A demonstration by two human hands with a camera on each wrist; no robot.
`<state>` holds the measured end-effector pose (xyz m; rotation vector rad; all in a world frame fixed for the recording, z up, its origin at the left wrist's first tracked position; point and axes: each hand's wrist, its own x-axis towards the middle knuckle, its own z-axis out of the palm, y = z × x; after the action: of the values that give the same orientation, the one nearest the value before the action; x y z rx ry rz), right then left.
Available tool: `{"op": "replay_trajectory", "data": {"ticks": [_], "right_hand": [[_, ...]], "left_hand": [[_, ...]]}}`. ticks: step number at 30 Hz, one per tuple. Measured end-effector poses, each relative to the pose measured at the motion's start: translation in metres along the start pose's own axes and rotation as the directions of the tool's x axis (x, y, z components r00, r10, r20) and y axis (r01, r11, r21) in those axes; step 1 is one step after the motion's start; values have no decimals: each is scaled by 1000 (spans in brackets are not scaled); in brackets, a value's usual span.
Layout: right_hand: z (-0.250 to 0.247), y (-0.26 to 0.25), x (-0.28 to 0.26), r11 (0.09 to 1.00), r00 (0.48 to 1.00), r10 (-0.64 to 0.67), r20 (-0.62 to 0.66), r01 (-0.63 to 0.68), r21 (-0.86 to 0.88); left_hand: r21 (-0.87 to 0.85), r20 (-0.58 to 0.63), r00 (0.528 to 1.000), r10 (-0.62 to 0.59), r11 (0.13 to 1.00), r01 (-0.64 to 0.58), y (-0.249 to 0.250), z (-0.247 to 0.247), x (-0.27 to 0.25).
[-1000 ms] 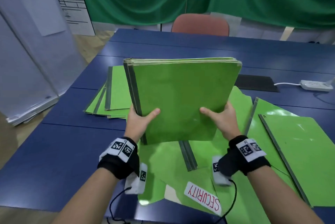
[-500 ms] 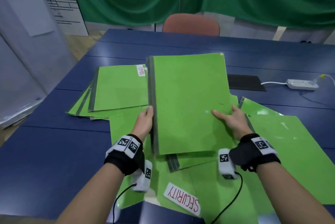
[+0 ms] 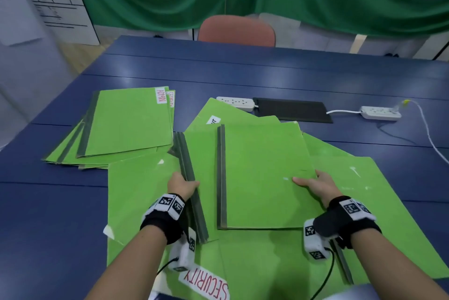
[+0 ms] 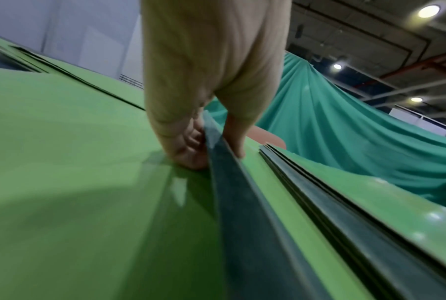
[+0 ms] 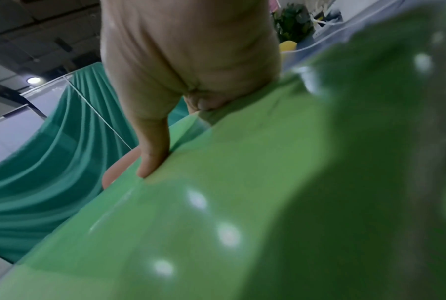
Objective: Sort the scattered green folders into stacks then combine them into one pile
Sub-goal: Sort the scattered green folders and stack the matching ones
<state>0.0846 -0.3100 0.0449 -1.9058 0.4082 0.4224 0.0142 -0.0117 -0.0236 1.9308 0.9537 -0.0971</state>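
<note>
Left hand (image 3: 181, 184) pinching grey folder spine (image 3: 192, 193); right hand (image 3: 315, 184) gripping stack (image 3: 264, 176) edge. Labels legible: "ADMIN" (image 3: 160, 95), "SECURITY" (image 3: 206, 285).

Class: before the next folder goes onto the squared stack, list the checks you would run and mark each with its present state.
1. Left hand grips the next folder's dark spine: ok.
2. Right hand steadies the squared stack: ok.
3. Stack edges line up: ok.
4. All folders gathered: not ok; the ADMIN pile lies apart.
5. Gripped spine belongs to one folder only: cannot tell.
</note>
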Motion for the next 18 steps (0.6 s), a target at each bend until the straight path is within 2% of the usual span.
{"op": "replay_trajectory", "data": {"ticks": [2, 5, 9, 13, 14, 16, 18], "right_hand": [[1, 3, 4, 1000, 1000, 15, 19, -15, 22], [1, 8, 10, 999, 1000, 20, 7, -20, 50], [4, 13, 20, 998, 999, 32, 0, -32, 56], [7, 15, 19, 996, 997, 78, -6, -78, 32], [9, 14, 15, 996, 996, 84, -8, -84, 20], [13, 14, 10, 997, 996, 82, -21, -82, 7], [17, 12, 4, 997, 997, 75, -1, -75, 20]], "left_hand": [[-126, -73, 997, 31, 991, -40, 6, -12, 0], [-221, -274, 959, 68, 966, -131, 19, -40, -2], [-411, -481, 876, 32, 875, -257, 35, -89, -2], [-429, -665, 744, 66, 782, -452, 47, -127, -3], [-447, -687, 724, 59, 752, -485, 50, -134, -2], [-509, -676, 736, 43, 695, -508, 54, -140, -1], [-555, -599, 797, 75, 679, -480, 56, -134, 2]]}}
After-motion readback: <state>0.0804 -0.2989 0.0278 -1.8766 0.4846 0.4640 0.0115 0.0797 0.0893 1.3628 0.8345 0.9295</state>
